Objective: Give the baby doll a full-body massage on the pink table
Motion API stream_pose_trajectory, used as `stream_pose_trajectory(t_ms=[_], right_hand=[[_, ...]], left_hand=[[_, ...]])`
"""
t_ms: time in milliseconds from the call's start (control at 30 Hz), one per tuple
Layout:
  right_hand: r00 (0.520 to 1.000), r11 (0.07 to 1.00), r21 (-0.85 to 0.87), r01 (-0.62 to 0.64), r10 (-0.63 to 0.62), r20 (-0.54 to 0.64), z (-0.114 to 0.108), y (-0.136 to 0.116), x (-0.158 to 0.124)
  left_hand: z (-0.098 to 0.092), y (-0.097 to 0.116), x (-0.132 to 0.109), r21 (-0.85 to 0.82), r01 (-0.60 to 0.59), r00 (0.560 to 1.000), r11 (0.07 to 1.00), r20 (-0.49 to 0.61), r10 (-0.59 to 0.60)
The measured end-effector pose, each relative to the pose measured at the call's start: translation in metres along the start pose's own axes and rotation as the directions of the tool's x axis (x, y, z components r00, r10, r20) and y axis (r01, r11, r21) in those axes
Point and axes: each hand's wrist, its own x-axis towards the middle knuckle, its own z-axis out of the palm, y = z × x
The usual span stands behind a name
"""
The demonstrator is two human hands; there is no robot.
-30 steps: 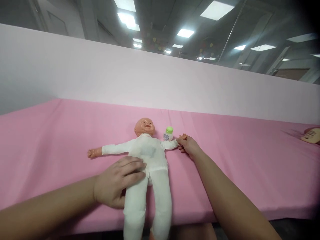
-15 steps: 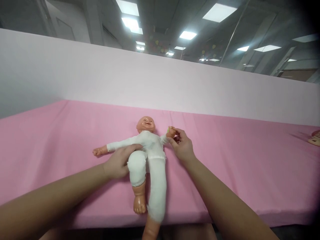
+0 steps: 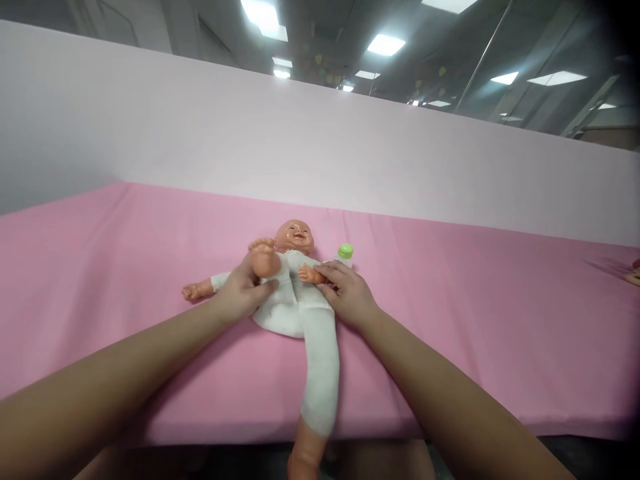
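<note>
A baby doll [image 3: 320, 360] with a white cloth body lies face up, its head at the far side. My left hand [image 3: 243, 288] is closed around one of its lower legs, and the bare plastic foot [image 3: 265, 258] is raised toward the doll's chest. My right hand [image 3: 350, 293] grips the doll's arm close to the plastic hand [image 3: 311, 274], which rests over the belly. The other arm [image 3: 200, 289] stretches out to the left. The second leg points toward me, its foot hanging past the near edge.
A small bottle with a green cap [image 3: 345, 253] stands just beyond my right hand. Pink cloth [image 3: 475, 333] covers the table, with a white wall panel [image 3: 350, 153] and glass behind. Part of a tan object [image 3: 634, 275] shows at the right edge.
My left hand has lifted and folded the doll's leg up to its chest. My right hand has brought the doll's arm inward across the body, and the green-capped bottle now shows.
</note>
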Motion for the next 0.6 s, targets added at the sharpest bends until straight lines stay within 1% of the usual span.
stream_pose_trajectory(t_ms=[33,67,100,133,167,200,267,333,367,400,467,533,567,600], right_hand=[[1.0,1.0,0.011,-0.002,0.001,0.003,0.0,0.0,0.0],[1.0,1.0,0.02,-0.002,0.002,0.005,-0.001,-0.001,0.0],[1.0,1.0,0.028,0.0,0.0,0.007,-0.001,-0.001,0.0],[1.0,0.999,0.033,0.004,-0.004,0.012,-0.002,-0.002,0.0],[1.0,0.999,0.035,0.009,-0.01,0.018,-0.003,-0.003,0.0],[1.0,0.999,0.037,0.013,-0.014,0.024,-0.004,-0.004,0.0],[0.999,0.999,0.043,0.014,-0.015,0.036,-0.006,-0.005,0.0],[0.999,0.998,0.055,0.002,-0.005,0.049,-0.007,-0.006,0.0],[0.998,0.998,0.062,-0.006,0.003,0.055,-0.007,-0.006,0.0],[0.998,0.998,0.068,-0.013,0.009,0.059,-0.007,-0.006,0.0],[0.998,0.997,0.081,-0.017,0.012,0.06,-0.007,-0.005,0.0],[0.999,0.995,0.098,-0.011,0.006,0.054,-0.008,-0.005,-0.001],[0.999,0.994,0.107,-0.016,0.011,0.045,-0.009,-0.004,-0.002],[0.999,0.993,0.117,-0.031,0.027,0.035,-0.01,-0.003,-0.002]], left_hand=[[0.0,-0.001,0.0,-0.001,0.024,1.0,1.0,-0.001,-0.024],[0.0,-0.001,0.0,0.013,0.02,1.0,1.0,-0.003,-0.02],[0.0,-0.002,0.0,0.045,-0.023,1.0,0.999,-0.006,0.023],[-0.001,-0.002,-0.001,0.092,-0.097,0.995,0.991,-0.007,0.098],[-0.002,-0.003,-0.001,0.148,-0.193,0.981,0.97,0.004,0.195],[-0.004,-0.003,-0.002,0.198,-0.294,0.955,0.935,0.037,0.293],[-0.006,-0.003,-0.003,0.256,-0.467,0.884,0.846,0.137,0.447],[-0.007,-0.002,-0.004,0.277,-0.574,0.818,0.77,0.213,0.534],[-0.006,-0.001,-0.005,0.29,-0.6,0.8,0.745,0.235,0.552],[-0.005,0.001,-0.007,0.312,-0.606,0.796,0.732,0.246,0.554],[-0.003,0.003,-0.011,0.379,-0.577,0.816,0.723,0.24,0.526],[-0.001,0.005,-0.015,0.45,-0.535,0.842,0.716,0.206,0.499],[0.0,0.006,-0.017,0.474,-0.527,0.843,0.705,0.186,0.505],[-0.001,0.007,-0.019,0.488,-0.538,0.831,0.687,0.168,0.531]])
